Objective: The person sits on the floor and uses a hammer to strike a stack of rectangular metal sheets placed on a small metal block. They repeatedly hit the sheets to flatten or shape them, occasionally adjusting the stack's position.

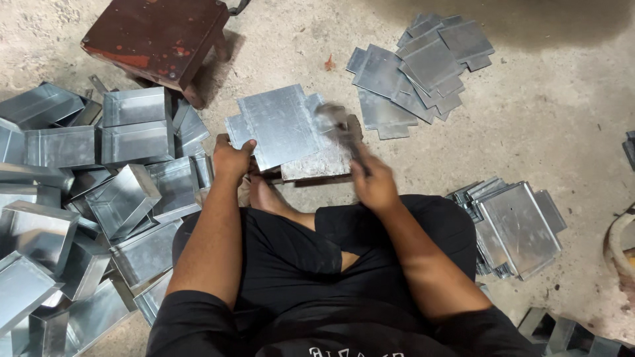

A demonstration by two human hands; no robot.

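Bare concrete floor. On it lie flat metal sheets, folded metal boxes, another sheet stack. A brown stool stands there.

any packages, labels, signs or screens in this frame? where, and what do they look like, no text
No packages, labels, signs or screens in view.
Only print: pale lettering on the person's black shirt, at the bottom edge, cut off by the frame.
Everything else is bare metal: a grey sheet held by the left hand, a blurred hammer in the right hand, folded boxes at left, flat blanks top right.
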